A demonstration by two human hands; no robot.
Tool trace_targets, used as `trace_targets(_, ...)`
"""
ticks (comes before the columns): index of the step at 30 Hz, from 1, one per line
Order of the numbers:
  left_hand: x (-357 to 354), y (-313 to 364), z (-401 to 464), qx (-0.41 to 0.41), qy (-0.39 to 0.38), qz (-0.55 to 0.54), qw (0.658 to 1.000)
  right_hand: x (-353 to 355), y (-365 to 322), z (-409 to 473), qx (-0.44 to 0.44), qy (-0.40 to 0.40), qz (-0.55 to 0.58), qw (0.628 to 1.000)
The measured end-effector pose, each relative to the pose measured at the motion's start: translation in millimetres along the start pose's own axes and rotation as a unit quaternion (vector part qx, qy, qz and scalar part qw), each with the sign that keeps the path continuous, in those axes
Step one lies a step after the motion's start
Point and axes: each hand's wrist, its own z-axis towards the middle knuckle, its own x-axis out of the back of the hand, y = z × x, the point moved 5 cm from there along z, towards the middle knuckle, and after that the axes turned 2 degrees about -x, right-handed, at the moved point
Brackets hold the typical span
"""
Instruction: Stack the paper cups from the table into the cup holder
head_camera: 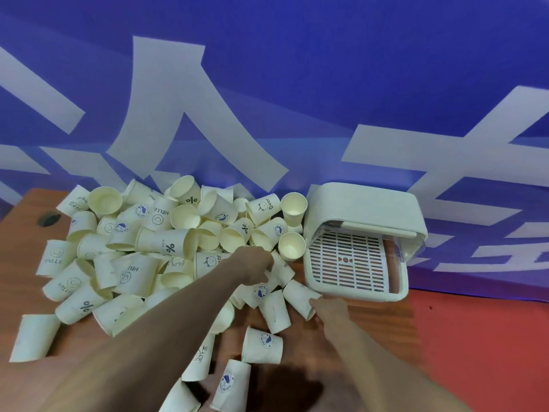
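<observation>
Worktop [23, 239]: brown wood, with a dark round hole near its far left corner.
Paper cups [166, 248]: a big loose heap of cream cups, most lying on their sides, some printed with "HELLO", "Bear", "%" or a blue round logo. The heap covers the left and the middle of the worktop, and some cups lie scattered near the front edge.
Upright cups: two stand with the mouth up just beside the left wall of the cup holder, one [292, 245] nearer and one [294, 208] farther.
Cup holder [362, 203]: white box at the right of the heap, its lid lifted, a white slotted tray [347, 260] inside. I see no cup in it.
Left hand [255, 263]: reaches into the heap, the fingers bent down among the cups; if this grip is clamped on a cup, I cannot tell.
Right hand [332, 312]: its grip holds a lying cup [300, 297] at the mouth end, near the front left corner of the holder.
Background: blue banner [297, 84] with large white characters.
</observation>
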Motion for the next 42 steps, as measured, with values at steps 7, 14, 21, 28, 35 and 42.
trace_targets(7,9.8,8.5,-15.5,-0.014,0.026,-0.006,1.0,9.2,17.9,-0.3,0.017,0.008,0.022,1.0)
trace_targets(14,20.2,32.3,-36.5,-0.01,0.084,0.011,0.996,24.3,24.2,-9.9,0.084,0.033,-0.048,0.995)
trace_targets(21,30.5,66.4,-45.4,-0.01,0.18,0.046,0.983,64.0,13.5,-24.2,0.155,0.081,-0.13,0.976)
trace_targets(28,45.1,107.3,-31.5,-0.019,0.226,0.082,0.97,133.7,2.5,-41.7,0.198,0.184,-0.218,0.938)
trace_targets(35,36.8,134.8,0.4,-0.031,0.17,0.165,0.971,154.5,-6.4,-37.7,0.252,0.226,-0.298,0.892)
trace_targets(42,21.6,135.8,36.7,-0.021,0.117,0.151,0.981,154.2,-4.2,-13.1,0.284,0.239,-0.341,0.864)
